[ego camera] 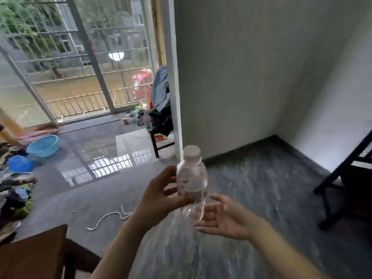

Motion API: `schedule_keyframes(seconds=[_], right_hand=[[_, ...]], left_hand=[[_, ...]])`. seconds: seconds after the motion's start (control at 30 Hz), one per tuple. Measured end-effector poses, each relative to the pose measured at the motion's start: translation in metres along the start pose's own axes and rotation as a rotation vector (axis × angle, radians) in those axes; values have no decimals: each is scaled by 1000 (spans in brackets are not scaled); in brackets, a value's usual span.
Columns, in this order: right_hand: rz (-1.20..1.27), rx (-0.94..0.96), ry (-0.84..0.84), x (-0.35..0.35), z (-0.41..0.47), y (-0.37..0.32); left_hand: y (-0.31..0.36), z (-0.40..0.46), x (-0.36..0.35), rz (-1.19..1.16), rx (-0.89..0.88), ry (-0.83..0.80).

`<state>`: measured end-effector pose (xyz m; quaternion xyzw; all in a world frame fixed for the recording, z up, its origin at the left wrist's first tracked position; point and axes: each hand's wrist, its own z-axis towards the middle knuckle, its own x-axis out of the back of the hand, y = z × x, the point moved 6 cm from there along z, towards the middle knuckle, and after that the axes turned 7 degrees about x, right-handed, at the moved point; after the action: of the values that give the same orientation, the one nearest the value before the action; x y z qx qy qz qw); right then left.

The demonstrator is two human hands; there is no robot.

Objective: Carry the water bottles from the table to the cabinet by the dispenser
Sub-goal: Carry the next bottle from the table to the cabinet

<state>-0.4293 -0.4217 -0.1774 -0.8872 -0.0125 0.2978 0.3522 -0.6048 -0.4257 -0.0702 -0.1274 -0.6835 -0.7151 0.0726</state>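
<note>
my left hand (pixel 159 193) curls round a clear plastic water bottle with a white cap (pixel 192 183), held upright; my right hand (pixel 223 217) lies open, palm up, beside its base.

Two bare forearms enter from the lower edge, each ending in one of the person's hands. The left hand (pixel 159 195) and the right hand (pixel 225 218) wear nothing: no gloves, rings, watch or bands show on the fingers or wrists. No sleeve reaches into view behind either hand; both forearms are uncovered as far back as the frame's edge. The fingernails on the right hand are short and plain. Motion blur softens the finer detail on both hands.
</note>
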Motion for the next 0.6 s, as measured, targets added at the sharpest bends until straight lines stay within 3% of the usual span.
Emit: schedule_keyframes(seconds=[0.3,0.6], right_hand=[[245,165,194,116,-69,-1],[412,409,470,170,-150,29]], left_hand=[[29,55,-133,-56,-73,-364],[47,72,-245,-81,-110,-763]])
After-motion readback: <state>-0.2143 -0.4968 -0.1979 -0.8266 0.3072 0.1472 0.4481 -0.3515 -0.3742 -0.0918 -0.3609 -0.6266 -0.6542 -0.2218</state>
